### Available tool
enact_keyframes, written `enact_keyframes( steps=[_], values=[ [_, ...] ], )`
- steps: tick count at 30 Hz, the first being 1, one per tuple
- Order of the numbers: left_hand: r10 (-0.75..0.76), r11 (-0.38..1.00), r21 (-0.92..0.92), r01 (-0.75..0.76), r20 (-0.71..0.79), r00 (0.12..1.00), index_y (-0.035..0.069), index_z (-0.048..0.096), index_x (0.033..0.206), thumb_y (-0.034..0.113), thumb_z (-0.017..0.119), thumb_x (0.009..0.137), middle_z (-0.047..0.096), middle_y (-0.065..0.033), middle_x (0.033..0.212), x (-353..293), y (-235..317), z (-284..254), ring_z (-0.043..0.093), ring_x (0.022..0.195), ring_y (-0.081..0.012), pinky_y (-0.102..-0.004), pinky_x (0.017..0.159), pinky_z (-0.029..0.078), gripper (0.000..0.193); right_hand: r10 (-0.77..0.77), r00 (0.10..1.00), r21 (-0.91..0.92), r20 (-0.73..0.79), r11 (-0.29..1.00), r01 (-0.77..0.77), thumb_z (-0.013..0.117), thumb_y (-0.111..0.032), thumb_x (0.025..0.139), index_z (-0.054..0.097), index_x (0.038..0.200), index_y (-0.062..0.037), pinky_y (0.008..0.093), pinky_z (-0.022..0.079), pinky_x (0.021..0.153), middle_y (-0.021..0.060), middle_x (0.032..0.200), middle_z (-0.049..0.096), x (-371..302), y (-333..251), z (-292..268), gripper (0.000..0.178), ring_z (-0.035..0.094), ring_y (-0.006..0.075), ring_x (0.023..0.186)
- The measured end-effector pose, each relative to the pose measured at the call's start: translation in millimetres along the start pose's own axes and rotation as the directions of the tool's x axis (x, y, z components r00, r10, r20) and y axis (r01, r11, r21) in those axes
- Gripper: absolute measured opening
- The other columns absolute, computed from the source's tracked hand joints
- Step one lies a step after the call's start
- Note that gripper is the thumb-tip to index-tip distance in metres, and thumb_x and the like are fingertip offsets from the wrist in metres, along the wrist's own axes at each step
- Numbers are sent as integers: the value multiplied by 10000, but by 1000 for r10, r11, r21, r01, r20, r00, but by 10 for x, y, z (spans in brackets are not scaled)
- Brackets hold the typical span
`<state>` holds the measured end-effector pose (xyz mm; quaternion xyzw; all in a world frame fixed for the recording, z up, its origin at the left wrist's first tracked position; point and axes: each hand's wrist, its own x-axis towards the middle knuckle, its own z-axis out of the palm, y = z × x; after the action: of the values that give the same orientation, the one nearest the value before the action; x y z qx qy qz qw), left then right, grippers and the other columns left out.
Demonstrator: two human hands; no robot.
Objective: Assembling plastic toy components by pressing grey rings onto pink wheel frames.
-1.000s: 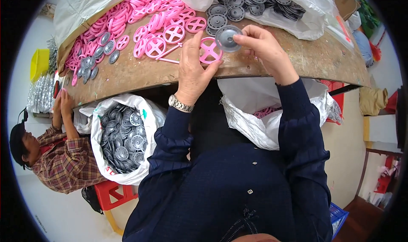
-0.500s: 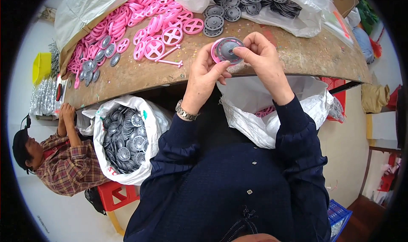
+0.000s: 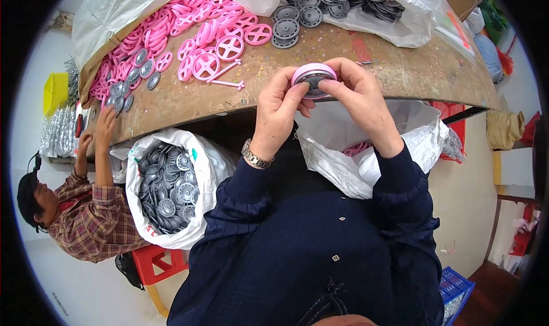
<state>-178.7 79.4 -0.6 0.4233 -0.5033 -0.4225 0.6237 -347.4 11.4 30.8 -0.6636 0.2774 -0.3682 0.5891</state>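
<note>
Both hands are clamping together on one pink wheel [image 3: 313, 74] with a grey disc [image 3: 313, 81] seated in its centre. The left hand [image 3: 278, 111] is bracing the rim while the right hand [image 3: 357, 100] is pressing from the right, holding the parts aligned above the near edge of the bench [image 3: 400, 74].

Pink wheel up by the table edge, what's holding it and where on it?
Both hands hold the pink wheel with a grey disc in it: left hand and right hand pinch its rim from opposite sides.
</note>
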Motion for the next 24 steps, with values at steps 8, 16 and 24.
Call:
enact_keyframes(
  steps=[8, 16, 24],
  values=[
    [44, 997, 59, -41, -65, 997, -7, 627, 1096, 41, 564, 975, 636, -38, 910, -80, 9, 69, 629, 662, -86, -211, 526, 481, 145, -116, 985, -182, -125, 979, 92, 632, -27, 912, 638, 1032, 8, 219, 478, 748, -14, 893, 633, -162, 27, 107, 124, 577, 54, 826],
    [-45, 996, 77, 44, 17, 999, 4, 628, 1065, 92, 582, 982, 634, -29, 875, -44, 83, 54, 619, 642, -75, -208, 519, 471, 130, -72, 992, -73, -106, 995, 65, 619, -32, 924, 637, 1007, 4, 216, 461, 747, -25, 877, 620, -170, 124, 37, 92, 559, 49, 822],
    [-26, 963, 267, 38, -49, 998, 11, 637, 968, 167, 593, 995, 618, -30, 840, -58, 28, 54, 595, 663, -72, -228, 529, 497, 165, -9, 996, -153, -87, 988, -4, 579, -100, 982, 625, 1040, 0, 223, 449, 777, -22, 909, 614, -190, 163, 117, 125, 549, 58, 864]
  ],
)
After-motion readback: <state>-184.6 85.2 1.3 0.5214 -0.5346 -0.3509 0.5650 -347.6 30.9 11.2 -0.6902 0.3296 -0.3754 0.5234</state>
